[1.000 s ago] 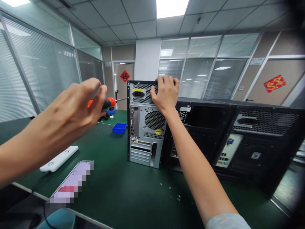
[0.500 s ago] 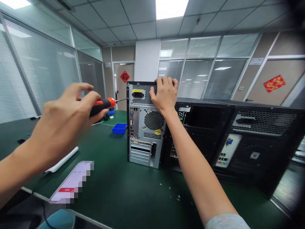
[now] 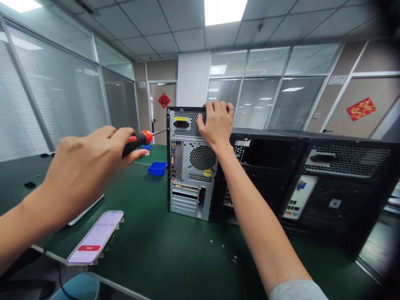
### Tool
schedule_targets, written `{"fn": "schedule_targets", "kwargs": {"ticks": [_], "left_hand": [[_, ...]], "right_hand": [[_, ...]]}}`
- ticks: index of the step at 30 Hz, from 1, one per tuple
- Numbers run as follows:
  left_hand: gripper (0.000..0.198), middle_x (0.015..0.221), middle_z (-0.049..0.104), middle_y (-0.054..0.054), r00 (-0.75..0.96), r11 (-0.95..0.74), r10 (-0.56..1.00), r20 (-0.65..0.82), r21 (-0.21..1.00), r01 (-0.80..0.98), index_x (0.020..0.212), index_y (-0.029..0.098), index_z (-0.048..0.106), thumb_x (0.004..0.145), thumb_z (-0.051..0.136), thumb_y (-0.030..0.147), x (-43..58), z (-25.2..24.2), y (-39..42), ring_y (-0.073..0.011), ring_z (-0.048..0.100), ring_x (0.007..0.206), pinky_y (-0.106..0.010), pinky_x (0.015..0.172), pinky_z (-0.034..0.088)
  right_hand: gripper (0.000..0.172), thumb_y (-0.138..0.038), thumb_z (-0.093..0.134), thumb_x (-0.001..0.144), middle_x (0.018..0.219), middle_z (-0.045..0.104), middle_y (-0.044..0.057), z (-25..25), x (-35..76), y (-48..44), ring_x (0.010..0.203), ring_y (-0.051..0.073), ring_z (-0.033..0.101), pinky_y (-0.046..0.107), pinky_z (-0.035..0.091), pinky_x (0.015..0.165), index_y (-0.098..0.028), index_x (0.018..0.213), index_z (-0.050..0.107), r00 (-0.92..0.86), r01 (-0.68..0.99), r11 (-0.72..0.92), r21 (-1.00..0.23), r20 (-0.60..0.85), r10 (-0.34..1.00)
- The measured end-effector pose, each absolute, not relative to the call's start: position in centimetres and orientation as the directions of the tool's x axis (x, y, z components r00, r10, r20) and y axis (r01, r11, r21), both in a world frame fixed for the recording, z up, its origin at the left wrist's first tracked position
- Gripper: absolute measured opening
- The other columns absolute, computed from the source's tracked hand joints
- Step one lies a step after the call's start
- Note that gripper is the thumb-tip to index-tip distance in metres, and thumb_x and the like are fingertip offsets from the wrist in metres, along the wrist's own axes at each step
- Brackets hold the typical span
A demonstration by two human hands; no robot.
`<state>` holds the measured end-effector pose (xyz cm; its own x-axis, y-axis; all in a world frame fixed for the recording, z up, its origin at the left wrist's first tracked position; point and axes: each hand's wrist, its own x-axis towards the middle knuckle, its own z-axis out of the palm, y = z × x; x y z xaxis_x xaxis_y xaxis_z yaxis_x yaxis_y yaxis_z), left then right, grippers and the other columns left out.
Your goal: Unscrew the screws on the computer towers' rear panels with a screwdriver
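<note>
a green table [image 3: 175, 254] bears a grey computer case [image 3: 184, 166], black cases [image 3: 278, 183], phone [image 3: 96, 237].

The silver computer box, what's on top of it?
The right hand curls its fingers over the top edge of the silver computer box. The rest of its top can't be seen, because the box's back faces us.

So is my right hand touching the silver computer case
Touching: the head view shows your right hand on the silver computer case, fingers over its top edge.
</note>
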<state>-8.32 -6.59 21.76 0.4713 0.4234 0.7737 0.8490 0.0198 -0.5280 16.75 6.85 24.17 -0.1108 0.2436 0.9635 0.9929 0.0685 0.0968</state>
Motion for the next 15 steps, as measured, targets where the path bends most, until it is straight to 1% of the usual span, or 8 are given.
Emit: {"fn": "schedule_targets", "kwargs": {"ticks": [3, 8, 12, 15], "left_hand": [[0.036, 0.07, 0.055, -0.002, 0.49, 0.0, 0.4, 0.774, -0.535, 0.845, 0.097, 0.017, 0.054, 0.098, 0.029, 0.043, -8.37, 21.78, -6.37, -0.017, 0.052, 0.054, -0.023, 0.045, 0.016], [0.033, 0.068, 0.048, 0.0, 0.562, -0.065, 0.322, 0.762, -0.575, 0.816, 0.087, 0.017, 0.053, 0.098, 0.031, 0.04, -8.93, 22.36, -5.98, -0.0119, 0.039, 0.047, -0.022, 0.045, 0.014], [0.031, 0.067, 0.045, 0.001, 0.604, -0.115, 0.275, 0.748, -0.598, 0.793, 0.09, 0.018, 0.053, 0.098, 0.032, 0.039, -9.17, 22.54, -5.86, -0.0108, 0.033, 0.046, -0.022, 0.045, 0.014], [0.033, 0.069, 0.046, 0.0, 0.627, -0.118, 0.277, 0.728, -0.622, 0.774, 0.091, 0.017, 0.053, 0.099, 0.029, 0.037, -9.2, 22.56, -5.88, -0.01, 0.03, 0.045, -0.021, 0.044, 0.014]], "right_hand": [[0.038, -0.032, 0.031, 0.089, 0.107, 0.06, 0.011, 24.15, 16.73, 6.86, 0.105, 0.026, 0.051, 0.045, 0.03, 0.099, -0.013, 0.109, 0.057, -0.111, 0.993, 0.071, 0.096, 0.964, 0.243], [0.038, -0.032, 0.031, 0.089, 0.107, 0.06, 0.011, 24.19, 16.72, 6.85, 0.105, 0.026, 0.051, 0.045, 0.03, 0.099, -0.013, 0.109, 0.057, -0.11, 0.993, 0.074, 0.094, 0.962, 0.249], [0.038, -0.032, 0.031, 0.088, 0.106, 0.061, 0.011, 24.24, 16.67, 6.86, 0.104, 0.027, 0.051, 0.046, 0.03, 0.098, -0.013, 0.108, 0.058, -0.101, 0.993, 0.079, 0.084, 0.964, 0.247], [0.038, -0.033, 0.032, 0.088, 0.106, 0.061, 0.011, 24.24, 16.68, 6.92, 0.104, 0.026, 0.051, 0.045, 0.03, 0.099, -0.013, 0.108, 0.058, -0.096, 0.993, 0.086, 0.077, 0.966, 0.239]]}}
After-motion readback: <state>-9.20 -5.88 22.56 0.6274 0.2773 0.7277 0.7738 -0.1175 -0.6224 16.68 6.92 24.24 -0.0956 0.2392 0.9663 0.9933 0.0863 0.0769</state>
